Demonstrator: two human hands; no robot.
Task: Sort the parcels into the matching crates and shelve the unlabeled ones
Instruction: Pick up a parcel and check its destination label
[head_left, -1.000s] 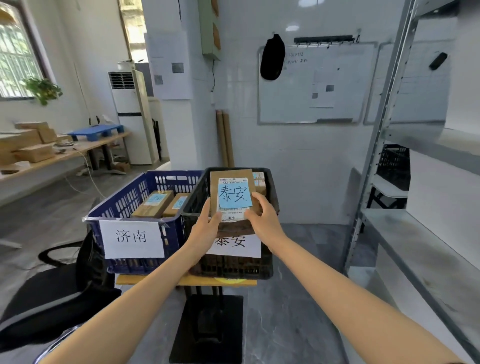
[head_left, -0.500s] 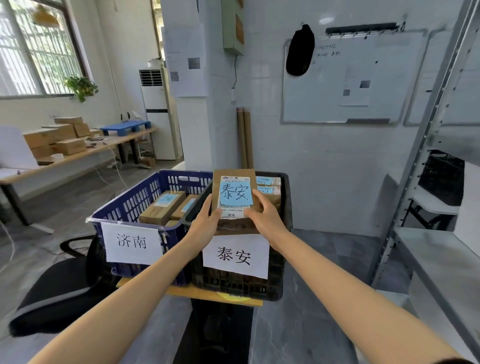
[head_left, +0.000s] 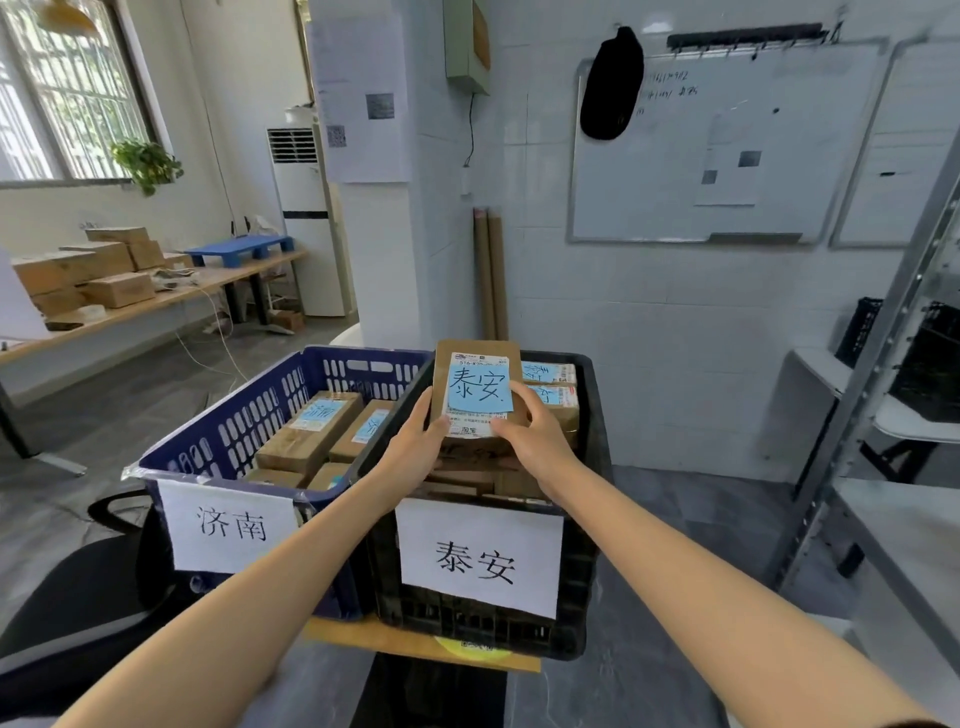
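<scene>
A brown parcel (head_left: 475, 395) with a blue note reading 泰安 is held tilted up over the black crate (head_left: 493, 636), above other labelled parcels (head_left: 553, 374) lying inside. The left hand (head_left: 415, 447) grips its left edge and the right hand (head_left: 535, 436) its right edge, fingers clamped on the cardboard. This crate, signed 泰安, is the right one of 2; the blue crate (head_left: 244, 415) beside it is signed 济南.

Matt cardboard parcel (head_left: 477, 395); plastic crates (head_left: 589, 499)
</scene>
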